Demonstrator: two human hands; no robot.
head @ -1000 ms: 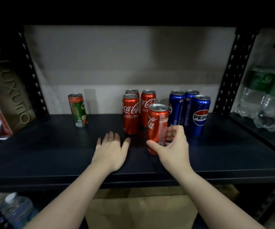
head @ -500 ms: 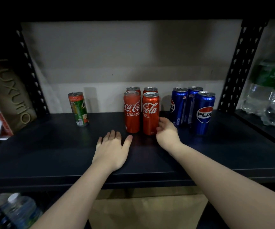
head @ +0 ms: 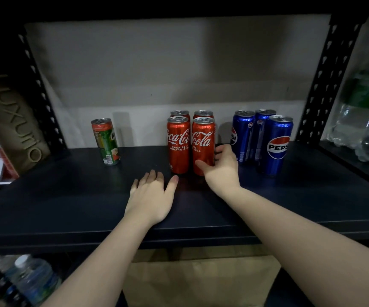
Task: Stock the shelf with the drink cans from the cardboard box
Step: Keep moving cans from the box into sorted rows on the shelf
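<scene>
Several red Coca-Cola cans stand in a tight block at the middle of the dark shelf (head: 68, 196). My right hand (head: 222, 169) grips the front right Coca-Cola can (head: 203, 138) low down, thumb on its front and fingers round its right side. The can stands upright beside the front left Coca-Cola can (head: 178, 145). My left hand (head: 150, 196) lies flat on the shelf just in front of the red cans, holding nothing. Three blue Pepsi cans (head: 277, 145) stand to the right. A lone green can (head: 106, 141) stands to the left. Below the shelf shows the cardboard box (head: 201, 280).
Black perforated uprights (head: 325, 80) frame the bay. Wrapped water bottles (head: 365, 120) fill the neighbouring shelf at right. A brown lettered package (head: 13, 120) leans at the far left. A water bottle (head: 33, 278) lies on the level below, at left.
My right hand carried the tilted Coca-Cola can back and set it upright beside the front left can. It still holds the can low down. My left hand stayed flat on the shelf.
</scene>
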